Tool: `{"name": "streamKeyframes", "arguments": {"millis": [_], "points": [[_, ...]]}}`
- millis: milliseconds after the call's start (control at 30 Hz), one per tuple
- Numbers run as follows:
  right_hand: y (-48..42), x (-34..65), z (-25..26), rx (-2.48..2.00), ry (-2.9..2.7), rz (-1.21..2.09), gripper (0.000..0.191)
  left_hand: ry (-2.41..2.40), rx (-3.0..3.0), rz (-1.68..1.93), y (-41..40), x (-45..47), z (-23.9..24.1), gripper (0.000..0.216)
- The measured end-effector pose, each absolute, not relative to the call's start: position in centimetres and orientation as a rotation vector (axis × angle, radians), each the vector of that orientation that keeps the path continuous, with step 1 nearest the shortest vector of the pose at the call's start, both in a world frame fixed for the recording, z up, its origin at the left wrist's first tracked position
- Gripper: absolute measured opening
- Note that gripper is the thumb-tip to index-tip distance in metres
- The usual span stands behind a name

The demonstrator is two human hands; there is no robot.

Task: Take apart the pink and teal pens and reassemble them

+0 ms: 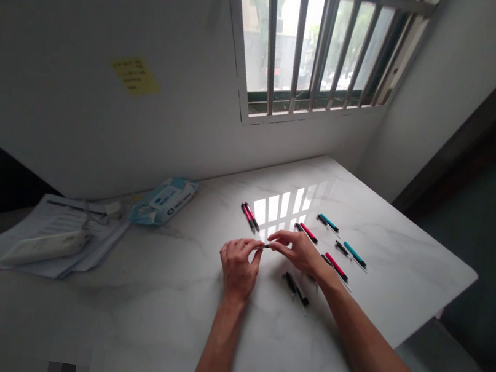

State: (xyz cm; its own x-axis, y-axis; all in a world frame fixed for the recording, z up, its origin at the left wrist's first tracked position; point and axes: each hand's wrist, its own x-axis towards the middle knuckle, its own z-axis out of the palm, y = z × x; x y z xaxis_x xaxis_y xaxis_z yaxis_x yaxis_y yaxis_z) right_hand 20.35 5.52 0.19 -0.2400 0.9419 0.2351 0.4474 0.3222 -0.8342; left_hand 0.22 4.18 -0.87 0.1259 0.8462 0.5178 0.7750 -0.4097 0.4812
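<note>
1. Two bare forearms rise from the bottom edge of the frame and meet at the centre, over a white marble table (pixel 189 326).
2. At centre, the left hand (pixel 238 265) is curled nearly closed, thumb and fingertips pinching one end of a small dark pen part (pixel 266 246).
3. Just right of it, the right hand (pixel 297 249) is loosely curled, its fingertips pinching the other end of the same part, which hangs just above the table between the two hands.
4. Right of centre, pens lie scattered: a pink pair (pixel 249 216) above the hands, a pink one (pixel 307 231), two teal ones (pixel 328 222) (pixel 354 254), another pink one (pixel 336 266) by the right wrist, and a black one (pixel 296 288) below it.
5. At centre left lies a wipes pack (pixel 164 199); whether it is open cannot be told.
6. At lower left, papers (pixel 49 234) carry a white, blurred object (pixel 45 246).
</note>
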Motion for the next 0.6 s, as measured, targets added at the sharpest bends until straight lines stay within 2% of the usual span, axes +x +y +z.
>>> {"name": "streamKeyframes", "arguments": {"millis": [100,200,333,600], "points": [[5.59,20.76,0.29,-1.223,-1.844,0.816,0.026,1.672,2.259,1.159,4.26,0.07,-0.92,0.012],[5.71,21.02,0.23,-1.271,-1.876,0.773,0.013,1.681,2.244,1.167,4.3,-0.04,-0.88,0.012],[5.77,20.89,0.03,-1.28,-1.876,0.792,0.021,1.688,2.23,1.165,4.26,0.07,-0.81,0.012],[5.67,20.46,0.05,-1.285,-1.862,0.787,0.021,1.683,2.216,1.167,4.09,0.28,-0.66,0.012]]}}
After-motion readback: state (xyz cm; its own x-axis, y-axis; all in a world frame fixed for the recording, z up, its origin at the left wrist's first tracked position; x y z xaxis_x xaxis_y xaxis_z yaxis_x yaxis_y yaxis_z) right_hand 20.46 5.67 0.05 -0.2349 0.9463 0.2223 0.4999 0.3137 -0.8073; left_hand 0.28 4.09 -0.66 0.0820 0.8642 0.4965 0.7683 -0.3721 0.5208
